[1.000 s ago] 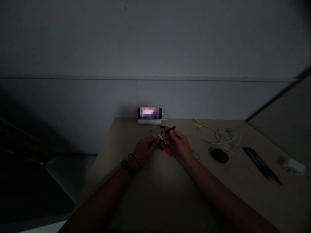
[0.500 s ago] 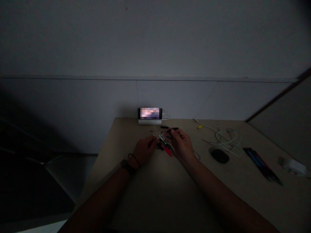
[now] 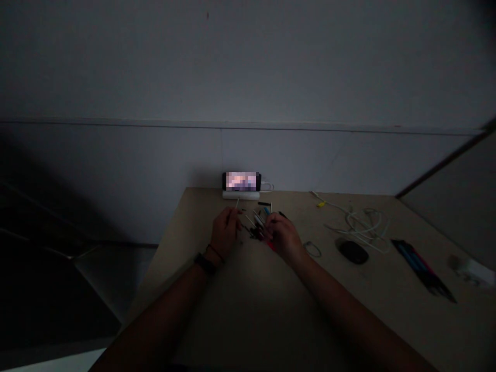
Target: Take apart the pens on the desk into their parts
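Observation:
Between my hands lies a loose heap of pen-like sticks (image 3: 257, 222), dark, white and blue, with a red piece (image 3: 270, 246) at its near right. My left hand (image 3: 225, 230) is closed just left of the heap, and a thin white stick (image 3: 237, 203) juts up from its fingertips. Over the heap's right side, my right hand (image 3: 285, 236) has its fingers pinched together. A thin pale tip shows above those fingers, but what they grip is too dark to make out. A short dark stick (image 3: 264, 203) lies behind the heap.
A lit phone (image 3: 242, 181) leans on a white stand (image 3: 241, 196) by the wall. To the right are a looped cord (image 3: 312, 250), a tangled white cable (image 3: 360, 225), a black mouse (image 3: 353, 252), a bundle of pencils (image 3: 422, 269) and a blurred white object (image 3: 478, 271).
My left hand has drawn back left from the heap with a thin white stick upright in its fingers. My right hand has lowered onto the heap; the dark stick it held is behind it.

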The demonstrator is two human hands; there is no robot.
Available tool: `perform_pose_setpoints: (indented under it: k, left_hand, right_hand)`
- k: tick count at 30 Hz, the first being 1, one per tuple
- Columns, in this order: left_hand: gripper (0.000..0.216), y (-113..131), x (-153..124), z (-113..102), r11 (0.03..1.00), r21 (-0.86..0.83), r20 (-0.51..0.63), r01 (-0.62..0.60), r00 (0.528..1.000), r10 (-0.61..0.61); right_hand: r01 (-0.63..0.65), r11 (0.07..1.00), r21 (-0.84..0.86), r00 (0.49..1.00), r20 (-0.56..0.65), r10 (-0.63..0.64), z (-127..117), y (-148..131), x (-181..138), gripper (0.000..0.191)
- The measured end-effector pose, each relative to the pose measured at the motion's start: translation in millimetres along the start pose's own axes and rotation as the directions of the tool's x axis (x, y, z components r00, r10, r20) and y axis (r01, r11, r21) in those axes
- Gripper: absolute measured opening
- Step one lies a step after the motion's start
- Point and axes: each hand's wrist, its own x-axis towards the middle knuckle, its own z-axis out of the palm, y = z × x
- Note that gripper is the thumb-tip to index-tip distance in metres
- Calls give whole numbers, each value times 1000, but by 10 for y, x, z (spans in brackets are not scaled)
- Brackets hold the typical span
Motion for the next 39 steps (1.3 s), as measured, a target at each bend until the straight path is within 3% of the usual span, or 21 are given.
perform_pose_setpoints:
  k: [1,3,6,8,12,23,25,27,33,36,39]
  left_hand:
    - [37,-7,3,1,1000,-15,-2,6,1000,-6]
    - [38,-17,7,3,999,-31,-2,12,1000,-13]
    - [41,-20,8,2,999,-29,-1,13,1000,-13]
    - [42,-12,1,0,1000,-2,0,4,1000,-4]
    - [41,12,-15,-4,995,87,32,-37,999,34]
    - [31,-2,-35,17,971,193,143,-139,983,113]
    - [31,7,-43,20,972,189,146,-136,983,109]
    - [30,19,-49,20,975,178,147,-133,983,107]
    - [32,41,-61,11,977,161,176,-142,978,113]
    - [33,19,-56,11,968,184,229,-169,965,125]
    - [34,-7,-50,15,954,223,277,-201,951,136]
  right_hand:
    - [38,982,-183,999,-1,-38,3,-4,-4,9]
    - [131,834,-536,991,62,-115,15,-7,-25,10]
    - [280,557,-782,960,225,-167,29,-5,-64,6]
    - [327,457,-827,945,284,-161,23,-5,-77,10]
    - [322,347,-881,946,310,-91,-5,-8,-77,12]
    - [267,210,-940,961,275,8,26,-6,-104,15]
    - [285,231,-930,958,283,-42,33,9,-112,16]
    - [277,322,-905,960,248,-130,29,23,-104,16]
    - [191,767,-612,960,-47,-277,-48,26,5,24]
    - [149,908,-392,970,-121,-211,-71,43,47,29]
    - [20,997,-79,983,-181,-34,-57,63,54,32]
